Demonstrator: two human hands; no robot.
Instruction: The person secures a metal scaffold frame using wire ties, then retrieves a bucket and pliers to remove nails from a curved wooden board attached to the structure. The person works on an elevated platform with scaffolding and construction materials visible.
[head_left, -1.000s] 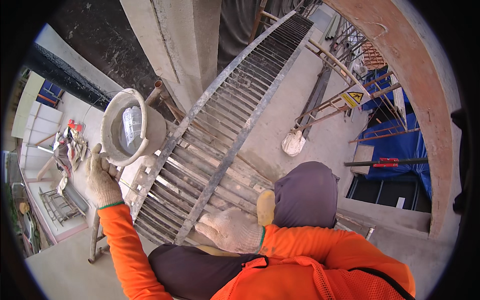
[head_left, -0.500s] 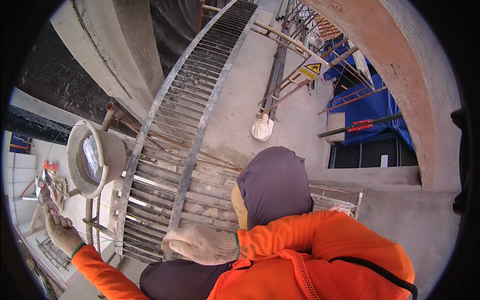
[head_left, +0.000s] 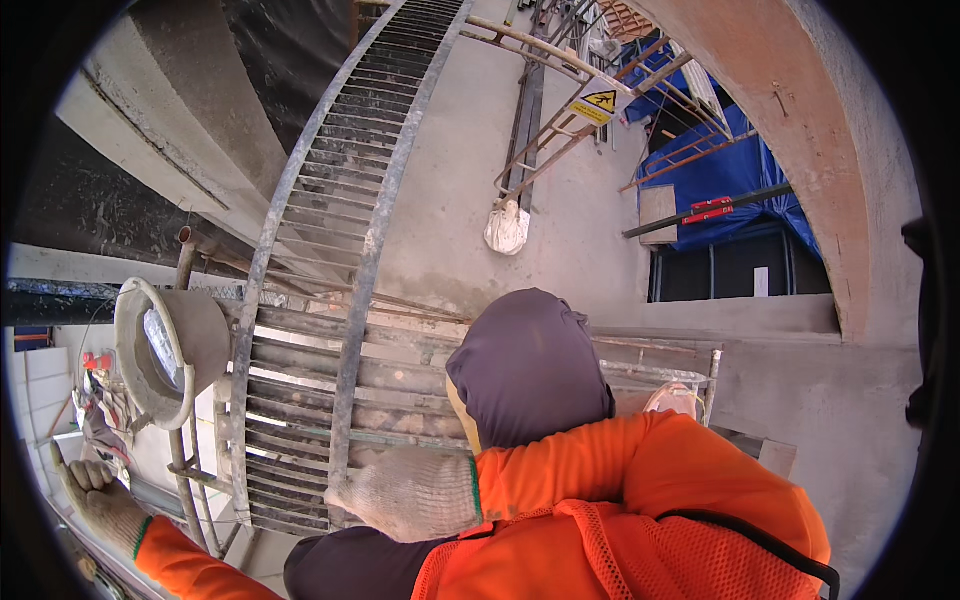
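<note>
My left hand (head_left: 104, 503), in a pale knitted glove, is raised at the far left. One digit is stretched out, the other fingers curl in, and nothing shows in them. Above it, a round grey bucket (head_left: 208, 335) tilts beside metal tubes, with a clear plastic bag inside. My right hand (head_left: 410, 495), also gloved, lies in front of my body at the near end of a metal ladder (head_left: 365, 240). Its fingers look pressed together beside the ladder's rail. The glove's back hides what they hold, if anything. My raised knee (head_left: 535, 370) is in dark trousers.
Scaffold tubes and planks (head_left: 400, 385) lie under and beside the ladder. A white-wrapped bundle (head_left: 507, 228) ends long bars on the concrete floor. A yellow warning sign (head_left: 595, 105) hangs on a rusty frame, near blue sheeting (head_left: 710, 215). A curved concrete edge (head_left: 825, 130) rises at the right.
My view has shifted, so the ladder and the floor things sit further left. The bucket appears lower and further left. My left hand has moved down and left; my right hand has barely moved.
</note>
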